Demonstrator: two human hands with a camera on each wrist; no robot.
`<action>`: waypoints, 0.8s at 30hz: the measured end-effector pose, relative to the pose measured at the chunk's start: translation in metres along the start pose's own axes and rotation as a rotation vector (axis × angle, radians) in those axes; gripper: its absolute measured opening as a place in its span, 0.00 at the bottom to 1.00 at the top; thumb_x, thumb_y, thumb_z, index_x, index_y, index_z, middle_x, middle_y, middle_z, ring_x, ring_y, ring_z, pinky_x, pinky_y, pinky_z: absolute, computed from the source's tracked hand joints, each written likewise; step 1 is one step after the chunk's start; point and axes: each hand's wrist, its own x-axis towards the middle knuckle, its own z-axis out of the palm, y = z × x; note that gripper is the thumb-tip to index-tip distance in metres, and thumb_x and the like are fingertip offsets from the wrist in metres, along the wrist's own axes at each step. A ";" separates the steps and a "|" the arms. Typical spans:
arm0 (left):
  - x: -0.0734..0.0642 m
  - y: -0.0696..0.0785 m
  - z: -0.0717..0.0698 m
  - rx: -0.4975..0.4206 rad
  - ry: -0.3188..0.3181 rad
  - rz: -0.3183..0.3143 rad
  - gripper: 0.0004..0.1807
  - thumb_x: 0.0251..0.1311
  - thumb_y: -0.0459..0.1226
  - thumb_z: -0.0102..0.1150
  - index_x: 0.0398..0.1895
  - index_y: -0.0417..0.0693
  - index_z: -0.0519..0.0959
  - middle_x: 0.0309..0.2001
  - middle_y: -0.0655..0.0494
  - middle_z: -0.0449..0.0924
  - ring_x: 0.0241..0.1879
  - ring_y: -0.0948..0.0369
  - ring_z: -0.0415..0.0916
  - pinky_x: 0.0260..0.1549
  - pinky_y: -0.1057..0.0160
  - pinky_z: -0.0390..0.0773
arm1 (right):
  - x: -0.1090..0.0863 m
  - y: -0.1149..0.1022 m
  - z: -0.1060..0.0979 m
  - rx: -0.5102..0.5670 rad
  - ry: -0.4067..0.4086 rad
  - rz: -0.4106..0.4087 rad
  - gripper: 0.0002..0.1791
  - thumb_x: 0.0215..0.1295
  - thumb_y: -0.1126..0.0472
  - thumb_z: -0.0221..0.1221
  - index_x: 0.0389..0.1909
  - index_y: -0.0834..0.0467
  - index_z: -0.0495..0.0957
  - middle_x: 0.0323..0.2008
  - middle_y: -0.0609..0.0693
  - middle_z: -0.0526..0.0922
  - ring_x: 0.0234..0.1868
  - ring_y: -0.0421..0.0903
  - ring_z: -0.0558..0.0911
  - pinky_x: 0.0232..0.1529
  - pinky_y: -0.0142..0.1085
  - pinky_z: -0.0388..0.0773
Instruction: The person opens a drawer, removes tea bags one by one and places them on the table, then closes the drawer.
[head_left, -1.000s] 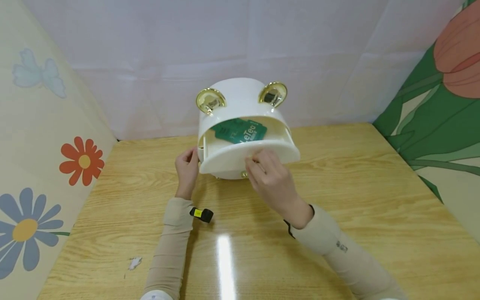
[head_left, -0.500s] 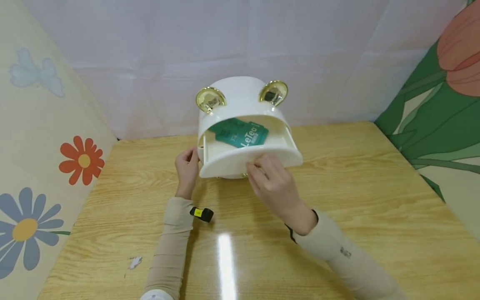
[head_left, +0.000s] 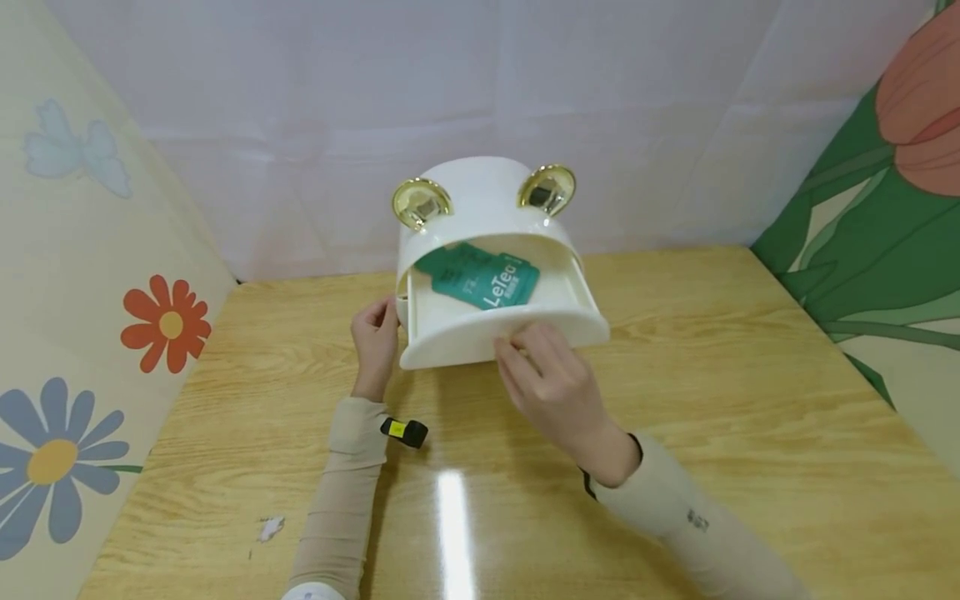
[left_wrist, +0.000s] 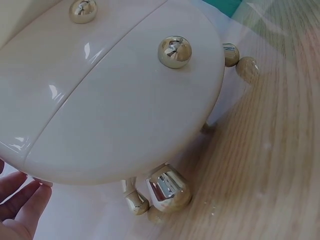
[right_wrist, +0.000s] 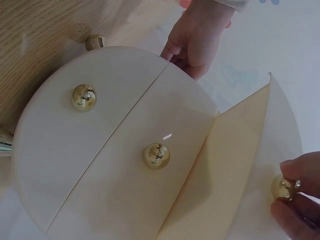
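Observation:
A round white drawer box (head_left: 480,192) with gold ears stands on the table on short gold feet. Its top drawer (head_left: 450,342) is pulled out, and green packets (head_left: 487,277) lettered "LeTea" lie inside. My right hand (head_left: 551,383) pinches the gold knob (right_wrist: 284,188) on that drawer's front between thumb and fingers. Two lower drawer fronts with gold knobs (right_wrist: 156,155) are flush in the right wrist view. At the box's left side my left hand (head_left: 375,350) rests its fingertips against the wall; in the left wrist view its fingers (left_wrist: 35,202) show at the box's edge.
A wooden table (head_left: 675,400) carries the box, with a white cloth (head_left: 315,150) hanging behind. Painted panels with flowers (head_left: 168,325) stand on both sides. A small pale patch (head_left: 271,527) marks the tabletop at the front left.
The top drawer has come farther out toward me, with my right hand on its knob. More of the green packets shows. My left hand has stayed at the box's side.

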 end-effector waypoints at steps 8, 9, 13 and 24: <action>-0.001 0.001 0.001 0.000 0.012 0.023 0.12 0.61 0.29 0.51 0.35 0.24 0.78 0.24 0.56 0.77 0.22 0.70 0.71 0.25 0.74 0.74 | -0.004 -0.003 -0.003 -0.002 0.008 -0.011 0.09 0.60 0.72 0.50 0.26 0.69 0.78 0.26 0.57 0.72 0.25 0.51 0.72 0.19 0.36 0.74; -0.001 0.001 0.001 0.003 0.014 0.024 0.11 0.61 0.29 0.51 0.35 0.24 0.78 0.24 0.55 0.78 0.22 0.70 0.71 0.25 0.75 0.74 | -0.004 -0.004 -0.003 -0.001 0.011 -0.012 0.09 0.60 0.72 0.50 0.27 0.69 0.78 0.26 0.57 0.72 0.25 0.51 0.72 0.20 0.36 0.74; -0.002 0.001 0.001 0.015 0.017 0.025 0.11 0.61 0.29 0.51 0.36 0.24 0.78 0.26 0.52 0.78 0.23 0.70 0.71 0.25 0.75 0.74 | -0.004 -0.005 -0.004 0.006 0.010 -0.009 0.08 0.60 0.72 0.51 0.27 0.69 0.78 0.26 0.57 0.72 0.26 0.52 0.72 0.21 0.37 0.74; -0.001 -0.001 -0.001 0.015 0.000 0.027 0.12 0.61 0.31 0.51 0.36 0.25 0.79 0.25 0.54 0.78 0.24 0.69 0.72 0.28 0.69 0.76 | 0.000 -0.002 -0.019 0.043 -0.054 -0.010 0.11 0.63 0.65 0.52 0.30 0.69 0.79 0.30 0.59 0.77 0.32 0.54 0.77 0.35 0.40 0.79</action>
